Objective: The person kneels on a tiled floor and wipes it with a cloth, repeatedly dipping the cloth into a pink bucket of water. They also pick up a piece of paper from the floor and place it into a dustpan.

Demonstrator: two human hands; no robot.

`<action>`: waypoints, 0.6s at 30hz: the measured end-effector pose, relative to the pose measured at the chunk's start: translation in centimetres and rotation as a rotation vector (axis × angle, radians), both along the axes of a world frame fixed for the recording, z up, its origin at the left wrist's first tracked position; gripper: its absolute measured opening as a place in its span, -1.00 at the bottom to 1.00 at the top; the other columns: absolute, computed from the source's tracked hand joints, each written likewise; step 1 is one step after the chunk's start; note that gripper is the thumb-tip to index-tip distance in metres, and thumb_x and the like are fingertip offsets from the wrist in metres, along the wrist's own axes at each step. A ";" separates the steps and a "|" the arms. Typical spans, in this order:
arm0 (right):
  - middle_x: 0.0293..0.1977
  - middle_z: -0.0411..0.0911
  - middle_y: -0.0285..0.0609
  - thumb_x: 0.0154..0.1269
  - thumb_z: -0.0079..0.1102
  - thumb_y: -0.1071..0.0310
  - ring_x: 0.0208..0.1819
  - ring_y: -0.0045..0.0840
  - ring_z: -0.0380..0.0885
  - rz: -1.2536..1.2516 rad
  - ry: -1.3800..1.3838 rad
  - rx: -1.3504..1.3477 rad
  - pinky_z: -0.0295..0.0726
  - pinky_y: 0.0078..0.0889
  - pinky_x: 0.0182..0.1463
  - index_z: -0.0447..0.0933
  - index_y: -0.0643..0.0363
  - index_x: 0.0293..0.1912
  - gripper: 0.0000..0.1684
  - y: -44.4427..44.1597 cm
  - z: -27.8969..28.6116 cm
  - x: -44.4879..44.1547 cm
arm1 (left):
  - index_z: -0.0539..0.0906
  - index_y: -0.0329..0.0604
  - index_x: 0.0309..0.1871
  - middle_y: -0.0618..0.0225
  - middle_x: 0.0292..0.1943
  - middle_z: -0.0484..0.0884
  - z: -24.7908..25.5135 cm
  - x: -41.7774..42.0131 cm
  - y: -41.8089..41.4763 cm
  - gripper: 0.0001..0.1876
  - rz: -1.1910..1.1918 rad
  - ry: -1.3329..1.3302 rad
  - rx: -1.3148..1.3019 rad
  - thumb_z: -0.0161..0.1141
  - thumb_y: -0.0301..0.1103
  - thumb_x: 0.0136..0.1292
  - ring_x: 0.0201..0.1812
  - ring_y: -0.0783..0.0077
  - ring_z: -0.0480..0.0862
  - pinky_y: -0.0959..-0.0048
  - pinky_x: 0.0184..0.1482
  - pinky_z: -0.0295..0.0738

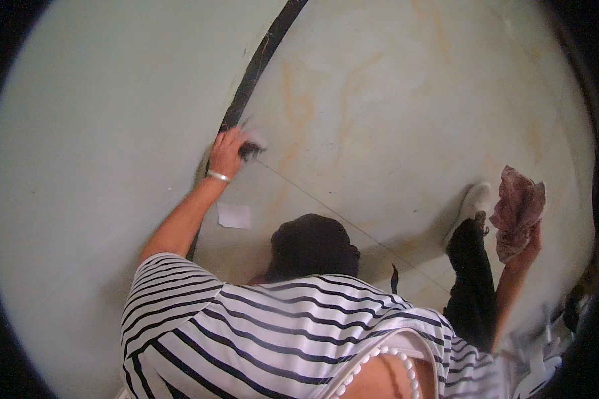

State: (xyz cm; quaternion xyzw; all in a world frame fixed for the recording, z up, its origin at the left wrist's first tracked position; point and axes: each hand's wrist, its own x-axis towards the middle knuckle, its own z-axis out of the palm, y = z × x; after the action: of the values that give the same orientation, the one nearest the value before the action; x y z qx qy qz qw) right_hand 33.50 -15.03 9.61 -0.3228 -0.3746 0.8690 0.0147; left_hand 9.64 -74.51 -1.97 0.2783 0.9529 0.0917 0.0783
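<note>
My left hand (pixel 227 147) is stretched out to the foot of a pale wall, its fingers at a black skirting strip (pixel 254 72). A small dark object (pixel 250 150) sits against the palm on the thumb side, and a whitish piece beside it is blurred. What these are is not clear. Far to the right, my right hand (pixel 533 244) grips a crumpled purplish-brown cloth (pixel 519 212), held up near a light-coloured shoe (pixel 475 199) on my foot. Part of that hand is hidden by the cloth.
A white scrap of paper (pixel 233 215) lies on the marbled floor tile (pixel 374 109) near the wall (pixel 95 114). My black-clad knee (pixel 314 244) is bent close to it. One thin tile joint (pixel 324 203) runs diagonally. Blurred white items (pixel 541 366) are at the lower right.
</note>
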 end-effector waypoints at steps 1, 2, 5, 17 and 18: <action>-0.02 0.34 0.00 0.32 -0.34 0.11 -0.11 -0.28 0.44 -0.023 -0.014 0.025 0.51 -0.26 -0.10 0.19 0.28 0.10 -0.50 -0.1 0.1 -0.1 | 0.51 -0.09 -0.13 0.17 -0.02 0.43 0.5 -1.3 2.3 -0.51 0.025 0.064 0.054 -0.08 -0.71 -0.21 0.00 0.12 0.39 0.32 0.07 0.27; -0.03 0.35 0.00 0.32 -0.33 0.10 -0.12 -0.29 0.45 -0.046 -0.026 0.054 0.52 -0.28 -0.11 0.19 0.28 0.09 -0.49 -0.3 0.2 -0.2 | 0.51 -0.07 -0.12 0.19 -0.01 0.43 0.2 -2.8 4.4 -0.50 0.006 0.099 0.104 -0.08 -0.71 -0.21 0.01 0.13 0.39 0.31 0.07 0.27; -0.05 0.37 -0.01 0.31 -0.32 0.10 -0.12 -0.30 0.45 -0.036 0.015 0.080 0.51 -0.29 -0.10 0.20 0.29 0.09 -0.49 0.7 0.2 0.4 | 0.51 -0.03 -0.11 0.25 -0.01 0.43 -0.9 -7.1 11.9 -0.51 -0.059 0.170 0.273 -0.06 -0.70 -0.18 -0.01 0.15 0.40 0.32 0.04 0.30; 0.05 0.30 -0.02 0.33 -0.35 0.11 -0.01 -0.27 0.37 -0.269 -0.101 0.127 0.38 -0.25 0.06 0.17 0.31 0.12 -0.47 -3.1 2.3 -2.4 | 0.53 0.15 -0.10 0.40 -0.06 0.47 -4.5 -18.0 33.6 -0.70 0.015 0.103 0.040 0.03 -0.40 0.06 -0.06 0.20 0.42 0.25 -0.06 0.39; 0.05 0.30 -0.01 0.32 -0.35 0.10 -0.02 -0.27 0.37 -0.264 -0.120 0.137 0.39 -0.24 0.04 0.16 0.30 0.13 -0.47 -2.8 2.0 -2.8 | 0.53 0.17 -0.11 0.41 -0.08 0.48 -4.1 -18.0 33.3 -0.70 0.029 0.101 0.042 0.05 -0.38 0.05 -0.06 0.22 0.43 0.24 -0.07 0.40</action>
State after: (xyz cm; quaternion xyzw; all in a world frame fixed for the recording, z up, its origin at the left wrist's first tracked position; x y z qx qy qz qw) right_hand 30.66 -17.82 11.64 -0.4188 -0.3875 0.8112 0.1283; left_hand -8.36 -41.23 -6.10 0.2701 0.9575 0.0985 0.0227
